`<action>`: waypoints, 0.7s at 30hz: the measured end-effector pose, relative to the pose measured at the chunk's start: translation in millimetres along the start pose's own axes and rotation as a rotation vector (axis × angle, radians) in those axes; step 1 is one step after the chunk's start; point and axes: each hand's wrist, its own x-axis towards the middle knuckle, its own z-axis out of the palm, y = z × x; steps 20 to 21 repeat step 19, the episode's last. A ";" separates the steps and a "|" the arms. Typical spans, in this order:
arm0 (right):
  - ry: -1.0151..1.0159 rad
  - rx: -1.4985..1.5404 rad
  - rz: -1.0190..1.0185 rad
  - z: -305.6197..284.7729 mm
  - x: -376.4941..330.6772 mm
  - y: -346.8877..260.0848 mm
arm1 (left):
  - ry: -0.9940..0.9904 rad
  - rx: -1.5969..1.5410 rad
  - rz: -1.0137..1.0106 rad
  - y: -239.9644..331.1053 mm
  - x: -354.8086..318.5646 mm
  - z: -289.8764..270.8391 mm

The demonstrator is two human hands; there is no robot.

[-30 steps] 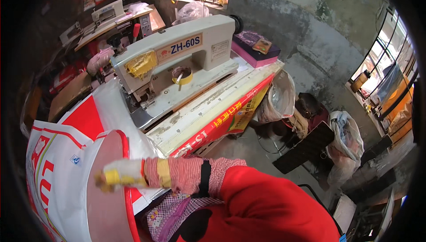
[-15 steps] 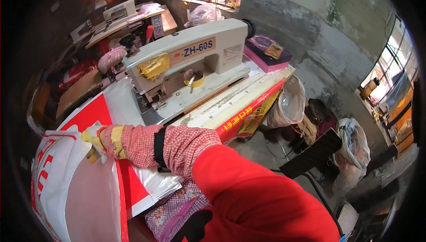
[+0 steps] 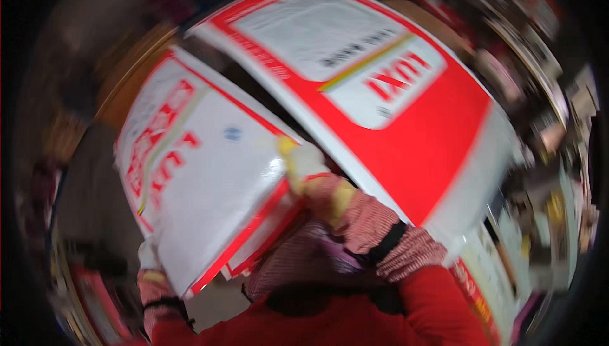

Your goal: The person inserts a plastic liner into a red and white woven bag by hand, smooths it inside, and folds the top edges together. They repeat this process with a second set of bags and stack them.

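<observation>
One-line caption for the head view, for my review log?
Gloved right hand and left hand grip a stack of red-and-white printed woven sacks; motion-blurred.

The picture is blurring heavily, so little room is showing. A stack of white-and-red sacks (image 3: 196, 174) is filling the space ahead of the left hand (image 3: 151, 263), which is lying against its lower corner. The right hand (image 3: 304, 168) is pressing on the stack's right edge. A second large red-and-white sack (image 3: 406, 105) is lying just beyond, crowding the right side. Only a dark, narrow gap (image 3: 266, 108) is running between the two. The surroundings are smearing beyond telling.
</observation>
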 end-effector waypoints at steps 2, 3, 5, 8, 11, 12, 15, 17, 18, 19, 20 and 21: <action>-0.126 0.007 -0.076 54.9 -1.9 26.9 | 0.008 1.486 0.547 -69.6 25.6 -40.7; -0.250 -0.054 -0.074 89.6 -3.7 42.2 | -0.010 1.403 0.327 -93.9 25.4 -41.5; -0.175 0.038 -0.043 121.3 -21.9 42.7 | -0.129 1.710 0.314 -98.9 9.6 -68.4; -0.357 0.014 0.129 101.0 -15.9 59.1 | -0.161 1.667 0.291 -96.3 3.3 -27.2; 0.359 1.097 0.893 140.3 -3.4 95.3 | -0.177 1.535 0.459 -84.1 28.4 21.0; 0.328 1.110 0.884 163.8 -3.7 98.2 | -0.120 1.333 0.293 -94.5 36.1 26.3; 0.212 0.936 0.787 202.2 -25.9 148.6 | -0.383 1.662 0.387 -94.6 48.2 64.6; 0.165 0.845 0.691 228.6 -3.1 157.5 | -0.422 1.789 0.244 -100.4 53.6 70.8; 0.134 0.815 0.638 247.0 11.9 145.2 | -0.455 1.914 0.086 -105.2 57.6 63.7; 0.149 0.710 0.651 253.5 7.8 179.7 | -0.533 1.901 0.138 -150.6 -10.7 72.7; 0.149 0.710 0.651 253.5 7.8 179.7 | -0.533 1.901 0.138 -150.6 -10.7 72.7; 0.149 0.710 0.651 253.5 7.8 179.7 | -0.533 1.901 0.138 -150.6 -10.7 72.7</action>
